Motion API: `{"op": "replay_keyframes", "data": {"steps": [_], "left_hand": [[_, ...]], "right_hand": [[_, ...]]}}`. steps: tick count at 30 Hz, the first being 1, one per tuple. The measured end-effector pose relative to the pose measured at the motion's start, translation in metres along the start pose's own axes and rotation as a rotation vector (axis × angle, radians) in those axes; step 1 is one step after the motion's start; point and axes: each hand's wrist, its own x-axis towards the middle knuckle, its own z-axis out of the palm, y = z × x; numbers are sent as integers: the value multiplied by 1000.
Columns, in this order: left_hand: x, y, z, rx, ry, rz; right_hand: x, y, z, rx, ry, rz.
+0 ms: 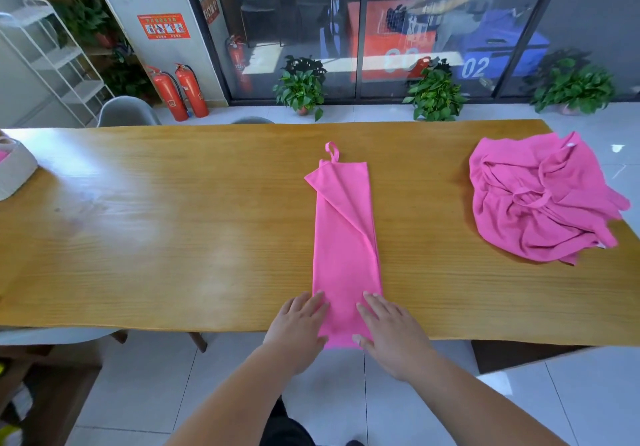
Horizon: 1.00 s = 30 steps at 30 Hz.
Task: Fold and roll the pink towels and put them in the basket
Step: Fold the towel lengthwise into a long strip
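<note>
Basket [15, 171] sits at the left edge of the tabletop [173, 220]. Heap of crumpled pink towels [540, 199] lies near the right edge. Left hand [301, 324] and right hand [391, 331] lie flat, fingers straight, pressing the near end of the folded towel [346, 255]. This is a narrow strip at the near edge, hanging loop at its far end, top layer askew.

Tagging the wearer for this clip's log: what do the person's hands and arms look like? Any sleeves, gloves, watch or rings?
The left hand and the right hand are both bare: no gloves, rings, watch or bracelet show. Above the wrists no sleeve appears anywhere up to the frame's bottom edge. No markings, straps or cables are visible on either side.
</note>
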Motion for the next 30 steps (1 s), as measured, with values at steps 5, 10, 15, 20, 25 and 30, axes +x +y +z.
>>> {"op": "replay_keyframes", "data": {"steps": [5, 10, 15, 20, 25, 30], "left_hand": [[2, 1, -7, -28, 40, 13], [30, -13, -24, -66, 18, 36], [67, -44, -36, -127, 25, -88], [97, -75, -56, -217, 22, -157], [118, -98, -70, -289, 14, -165], [140, -113, -70, -284, 14, -155]], "right_hand": [[-8, -2, 2, 11, 38, 15], [20, 0, -25, 51, 71, 5], [60, 10, -51, 82, 87, 75], [108, 14, -82, 53, -8, 89], [152, 7, -104, 31, -27, 79], [186, -6, -101, 66, -68, 106]]}}
